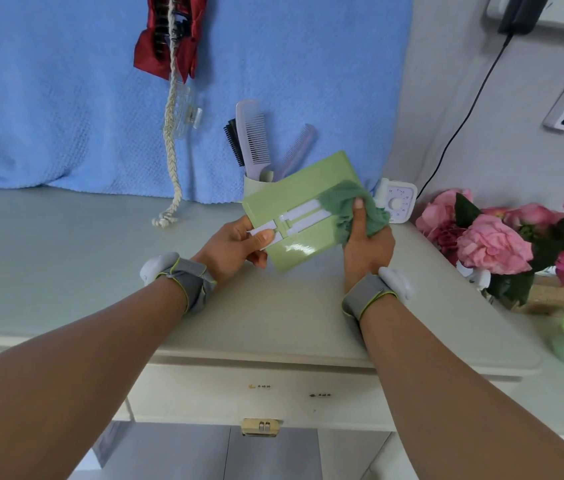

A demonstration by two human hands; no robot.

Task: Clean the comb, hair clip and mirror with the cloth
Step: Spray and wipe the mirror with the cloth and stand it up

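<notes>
Nearest you, both forearms reach over the pale cabinet top [66, 271], each wrist wrapped in a grey band [187, 282].

Your left hand [239, 245] grips the mirror [294, 199] at its lower left corner. The thumb lies flat on the white stand strip on the back, and the other fingers curl under the edge. The mirror is held off the cabinet top and tilted, with its green back facing you.

Your right hand [367, 247] holds the green cloth [342, 206] bunched up. The fingers are wrapped around the wad and the thumb points straight up along it. The cloth sits against the mirror's right end, covering the far end of the white stand.

Just behind the mirror stands a pale cup [252, 188] holding a lilac comb [254, 136], a black brush [233, 140] and a second slim comb [299, 147]. To the right of the cup are a small white timer [398, 202] and pink flowers [491, 244].

Farther back, a clear hair clip [187, 112] is clamped on a braided rope [171, 133] that hangs down against a blue towel [48, 98]. A red bow clip [169, 32] sits above it on the rope.
</notes>
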